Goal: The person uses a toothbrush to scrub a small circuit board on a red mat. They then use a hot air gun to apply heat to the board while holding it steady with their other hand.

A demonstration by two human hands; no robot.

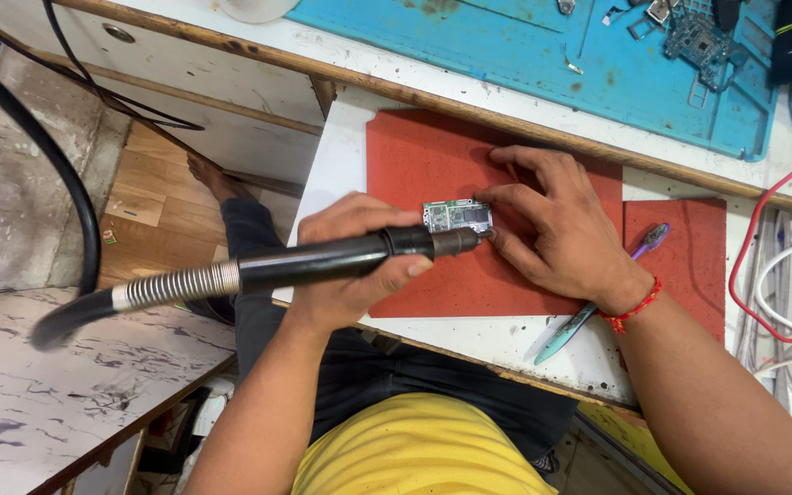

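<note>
Bright even light, soft shadows, sharp centre, slight blur at edges

Left hand point(359, 266) is gripping black handpiece point(323, 261), tip touching circuit board point(456, 216); right hand point(556, 229), at 3 o'clock, is pinning board on red mat point(414, 156).

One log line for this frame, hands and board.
left hand: grips black handpiece | right hand: steadies circuit board | surface: red mat
</note>
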